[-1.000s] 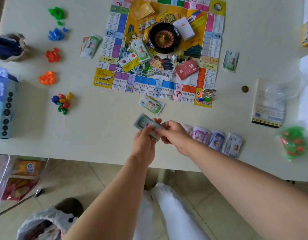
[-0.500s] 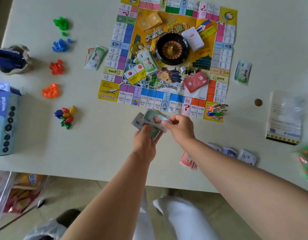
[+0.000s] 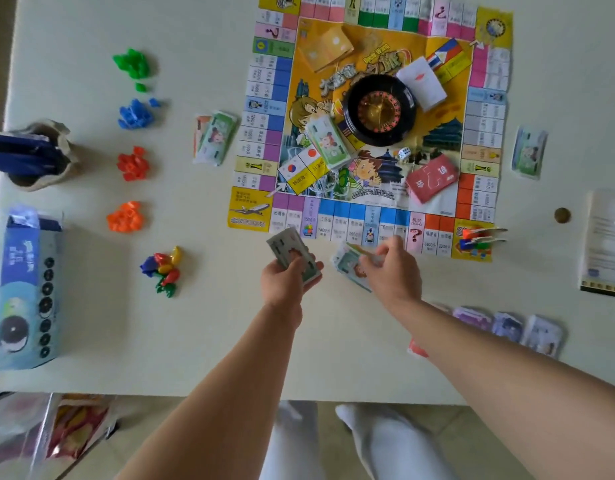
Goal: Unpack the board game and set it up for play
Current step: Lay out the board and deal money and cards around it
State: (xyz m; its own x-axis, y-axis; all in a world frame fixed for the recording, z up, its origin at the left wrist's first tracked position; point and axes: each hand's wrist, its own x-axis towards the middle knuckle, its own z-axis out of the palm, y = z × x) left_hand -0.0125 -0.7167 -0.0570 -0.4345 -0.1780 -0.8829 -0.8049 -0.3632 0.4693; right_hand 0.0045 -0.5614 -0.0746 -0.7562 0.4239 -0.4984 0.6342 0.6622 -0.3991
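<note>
Sorted piles (image 3: 507, 327): a row of small banknote piles lies along the table's (image 3: 195, 341) near edge, towards its right corner.
Left hand (image 3: 285, 275): I see it curled round the money stack (image 3: 288, 251), just short of the board's (image 3: 337, 216) near edge.
Right hand (image 3: 394, 275): thumb and fingers pinch a single note (image 3: 359, 250) over a loose pile (image 3: 347, 268) just beside the board.
Step in hand: I judge this is dealing out the play money. I would peel one note at a time, lay it flat and square on its pile, and stay off the board's squares.
Risk: two notes may cling together.
Blue carton (image 3: 25, 289): it lies on its side at the left edge, its far flaps open. I cannot see inside.
Pouch (image 3: 53, 168): it stands further along the left edge, with a dark blue item (image 3: 18, 154) sticking out of it.
Roulette wheel (image 3: 378, 109): it sits mid-board. I cannot tell whether its bowl holds a ball.
</note>
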